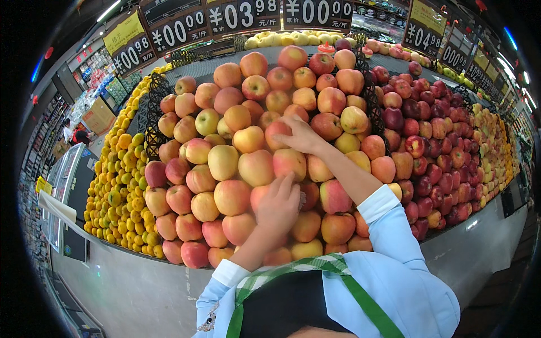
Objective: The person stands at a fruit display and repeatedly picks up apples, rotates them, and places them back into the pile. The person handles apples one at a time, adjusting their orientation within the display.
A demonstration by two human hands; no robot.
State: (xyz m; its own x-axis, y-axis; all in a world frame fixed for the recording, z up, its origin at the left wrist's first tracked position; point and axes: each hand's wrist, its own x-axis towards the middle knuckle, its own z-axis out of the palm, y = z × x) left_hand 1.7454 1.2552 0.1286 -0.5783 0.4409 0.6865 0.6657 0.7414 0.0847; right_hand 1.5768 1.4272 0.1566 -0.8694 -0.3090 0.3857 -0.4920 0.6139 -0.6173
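A heap of red-and-yellow apples (231, 197) lies before me. My right hand (301, 136) reaches across it, thumb and fingers around one reddish apple (275, 130) in the middle of the heap. Nearer to me, my left hand (278, 206) lies over the apples, fingertips by a pink-yellow apple (290, 162). Beside its fingers shows a small greyish crumpled thing (302, 200), too unclear to name. The left palm and whatever is under it are hidden.
Black plastic lattice dividers (159, 99) flank the heap. Small yellow-green citrus fruits (122, 194) lie left, darker red apples (435, 148) right. Price boards (243, 17) stand behind. A chest freezer (69, 198) is at the left, with a person (76, 134) farther off.
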